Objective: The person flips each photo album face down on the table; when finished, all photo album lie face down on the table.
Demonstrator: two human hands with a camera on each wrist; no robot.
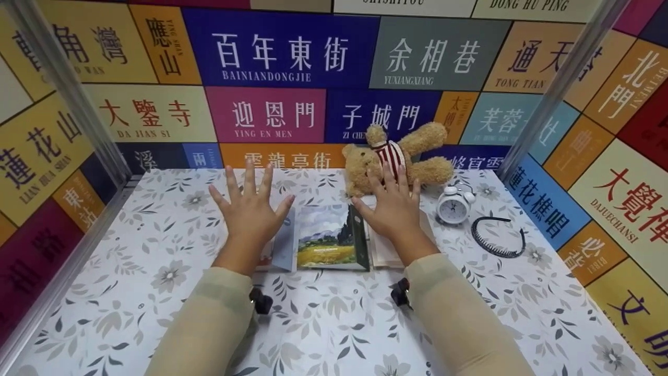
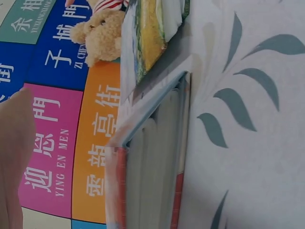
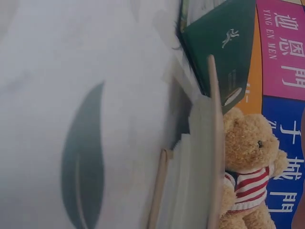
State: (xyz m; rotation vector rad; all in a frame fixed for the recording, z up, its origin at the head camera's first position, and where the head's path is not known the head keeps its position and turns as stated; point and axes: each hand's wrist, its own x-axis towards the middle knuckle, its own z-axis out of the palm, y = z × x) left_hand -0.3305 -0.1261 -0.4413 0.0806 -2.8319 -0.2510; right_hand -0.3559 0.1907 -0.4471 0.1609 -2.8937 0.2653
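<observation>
My left hand (image 1: pixel 249 216), fingers straight and spread, is over a thick book with a pale blue cover (image 1: pixel 283 240). In the left wrist view a gap separates that hand (image 2: pixel 16 152) from the book's page edges (image 2: pixel 157 162). My right hand (image 1: pixel 394 214) is likewise spread, above a cream-coloured book (image 1: pixel 385 250) that it partly hides. Pages of this book (image 3: pixel 200 157) stand close in the right wrist view. Between the hands lies a book with a painted landscape cover (image 1: pixel 324 237) and a dark green side (image 3: pixel 221 45). Neither hand grips anything.
Behind the right hand a teddy bear (image 1: pixel 396 156) in a striped top lies at the table's back edge. To the right are a white alarm clock (image 1: pixel 453 206) and a black headband (image 1: pixel 498 245). A floral cloth (image 1: pixel 323 324) covers the table; printed panels (image 1: pixel 282 47) surround it.
</observation>
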